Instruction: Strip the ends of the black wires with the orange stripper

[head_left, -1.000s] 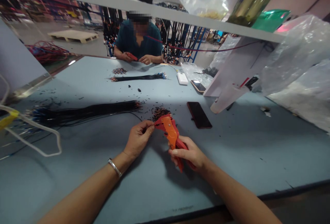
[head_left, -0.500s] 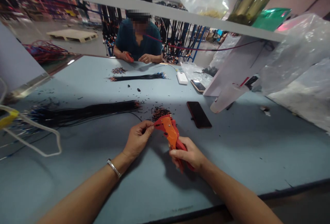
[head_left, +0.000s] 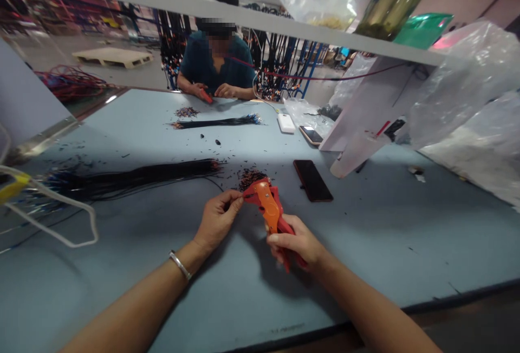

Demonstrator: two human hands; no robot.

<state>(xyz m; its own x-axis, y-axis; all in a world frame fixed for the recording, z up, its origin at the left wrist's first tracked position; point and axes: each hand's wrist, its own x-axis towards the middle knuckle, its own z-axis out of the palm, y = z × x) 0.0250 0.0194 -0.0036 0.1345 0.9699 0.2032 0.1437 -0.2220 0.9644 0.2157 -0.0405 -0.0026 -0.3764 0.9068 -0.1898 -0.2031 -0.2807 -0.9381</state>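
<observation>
My right hand (head_left: pixel 294 242) is wrapped round the handles of an orange and red wire stripper (head_left: pixel 268 204). Its jaws point left and meet the fingertips of my left hand (head_left: pixel 219 217), which pinch a thin black cable (head_left: pixel 214 182); the cable's end is hidden by the fingers and jaws. Just behind the jaws lies a heap of small cut sheath scraps (head_left: pixel 249 177). To the left, a long bundle of black cables (head_left: pixel 146 177) stretches over the blue-grey table (head_left: pixel 227 299), with copper-coloured ends to the right and blue and white ends to the left.
Right of the scraps lies a dark phone (head_left: pixel 312 180). Farther back are a second cable bundle (head_left: pixel 217 122), a white box (head_left: pixel 286 123) and another phone (head_left: pixel 311 135). A co-worker (head_left: pixel 217 63) sits opposite with a red tool (head_left: pixel 206 96). A white shelf bar (head_left: pixel 244 13) crosses above; plastic bags (head_left: pixel 463 82) stand right.
My hands and the wire stripper stay almost in place. Across the table, the co-worker's hands and red tool have shifted slightly, closer together.
</observation>
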